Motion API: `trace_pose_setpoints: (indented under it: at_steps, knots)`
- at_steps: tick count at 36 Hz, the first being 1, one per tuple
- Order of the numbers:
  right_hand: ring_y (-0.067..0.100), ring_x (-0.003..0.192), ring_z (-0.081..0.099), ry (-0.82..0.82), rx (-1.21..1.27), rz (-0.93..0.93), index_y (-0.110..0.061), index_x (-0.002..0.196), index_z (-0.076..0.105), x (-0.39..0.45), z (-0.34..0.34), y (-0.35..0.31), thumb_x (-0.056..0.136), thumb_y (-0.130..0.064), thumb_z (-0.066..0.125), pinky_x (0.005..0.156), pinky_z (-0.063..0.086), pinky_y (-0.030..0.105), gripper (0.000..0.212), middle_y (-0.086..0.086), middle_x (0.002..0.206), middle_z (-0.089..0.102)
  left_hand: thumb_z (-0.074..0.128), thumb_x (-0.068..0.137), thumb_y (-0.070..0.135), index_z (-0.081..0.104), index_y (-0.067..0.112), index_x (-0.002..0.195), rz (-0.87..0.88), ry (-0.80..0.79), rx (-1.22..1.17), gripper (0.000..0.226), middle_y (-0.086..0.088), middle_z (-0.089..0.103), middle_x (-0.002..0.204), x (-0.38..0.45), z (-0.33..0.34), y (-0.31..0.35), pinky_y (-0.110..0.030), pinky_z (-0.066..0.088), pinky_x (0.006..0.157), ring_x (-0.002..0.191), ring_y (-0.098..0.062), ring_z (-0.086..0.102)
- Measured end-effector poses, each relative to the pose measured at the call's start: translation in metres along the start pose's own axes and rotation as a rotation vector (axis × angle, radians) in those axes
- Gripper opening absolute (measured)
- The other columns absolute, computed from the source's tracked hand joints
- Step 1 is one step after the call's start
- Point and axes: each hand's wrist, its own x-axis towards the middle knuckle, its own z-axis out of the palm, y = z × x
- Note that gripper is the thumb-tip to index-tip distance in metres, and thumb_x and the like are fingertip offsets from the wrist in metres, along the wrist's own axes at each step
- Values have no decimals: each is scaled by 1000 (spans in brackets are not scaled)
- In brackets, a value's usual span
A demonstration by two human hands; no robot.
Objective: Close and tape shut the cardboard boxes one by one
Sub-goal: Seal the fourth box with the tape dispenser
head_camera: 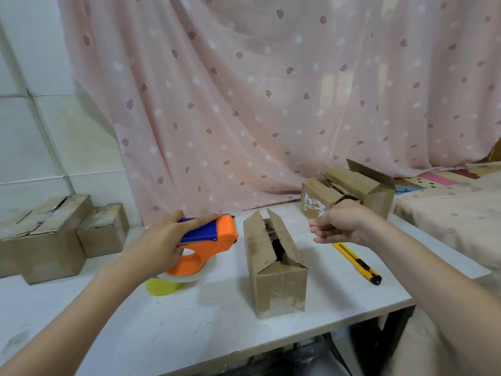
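Two hands work over a white desk (189, 321). At its centre stands a tall narrow cardboard box (276, 270), its top flaps raised and apart, the gap between them dark. At nine o'clock from it the left hand (160, 242) grips an orange-and-blue tape dispenser (208, 240) with a clear tape roll, fingers curled over the blue top; a yellow roll (162, 287) sits just beneath it. At three o'clock the right hand (339, 226) hovers, fingers loosely curled, holding nothing visible, above a yellow utility knife (357, 263). Two open boxes (349, 191) stand at one o'clock; two closed, taped boxes (54, 234) sit far at nine o'clock. Behind hangs a pink curtain (271, 90).
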Motion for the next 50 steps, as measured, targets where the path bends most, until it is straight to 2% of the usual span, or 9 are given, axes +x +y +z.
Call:
trace_pose_setpoints:
  at_steps: [16, 28, 31, 36, 39, 43, 45, 47, 50]
  knots:
    - [20, 51, 61, -16, -111, 77, 16, 102, 67, 13, 19, 40, 89, 1, 72, 56, 62, 35, 21, 14, 67, 70, 69, 49, 1, 5, 62, 148, 97, -127, 351, 132, 6, 37, 70, -4, 24, 2, -19, 15, 47, 51, -16, 44]
    - [24, 63, 63, -6, -373, -16, -3, 85, 75, 15, 40, 51, 95, -20, 66, 68, 59, 35, 22, 0, 71, 75, 64, 69, 10, -8, 70, 140, 86, -143, 383, 118, 5, 39, 78, 3, 34, 12, -26, 31, 56, 66, -17, 43]
    - [23, 65, 69, 10, -570, -69, -5, 85, 78, 14, 42, 47, 96, -29, 63, 63, 52, 28, 30, -5, 73, 76, 72, 62, 10, 15, 64, 146, 61, -131, 353, 115, 7, 34, 75, 3, 31, 20, -26, 35, 54, 63, -17, 43]
    - [20, 60, 63, 97, -1049, -96, -8, 72, 54, 17, 46, 45, 95, -52, 58, 69, 53, 29, 49, 3, 66, 66, 73, 57, 7, 14, 65, 145, 66, -130, 301, 121, 8, 33, 72, 0, 37, 16, -28, 39, 52, 60, -15, 39]
    - [23, 59, 53, 185, -977, -220, -4, 73, 55, 15, 42, 43, 98, -44, 58, 60, 42, 31, 48, 8, 65, 56, 75, 43, 7, 37, 55, 142, 68, -63, 359, 116, 10, 27, 67, -1, 42, 13, -25, 40, 42, 50, -13, 38]
    - [28, 96, 64, 319, -841, -702, -13, 114, 68, -10, 52, 29, 106, -35, 41, 81, 53, 39, 36, 7, 102, 72, 73, 46, 6, 38, 56, 142, 41, -45, 389, 113, 9, 26, 69, -1, 47, 18, -26, 36, 43, 53, -14, 32]
    - [28, 98, 60, 199, -941, -833, -20, 110, 61, -26, 66, 27, 106, -42, 34, 83, 50, 42, 35, 2, 104, 66, 72, 55, 6, 32, 61, 143, -2, -54, 385, 111, 8, 27, 71, 0, 50, 21, -27, 31, 50, 58, -15, 30]
    - [28, 98, 58, 39, -1082, -784, -22, 103, 51, -34, 79, 34, 105, -47, 29, 82, 49, 44, 34, 2, 104, 58, 68, 68, 9, 22, 65, 143, -20, -68, 360, 104, 6, 31, 77, 0, 49, 27, -30, 31, 57, 65, -17, 31]
    - [29, 136, 41, -105, -1233, -653, -15, 133, 45, -40, 87, 49, 102, -60, 20, 104, 41, 46, 61, 12, 142, 47, 51, 89, 16, -8, 68, 140, 5, -1, 324, 94, 3, 35, 92, -5, 50, 31, -30, 33, 72, 80, -19, 34]
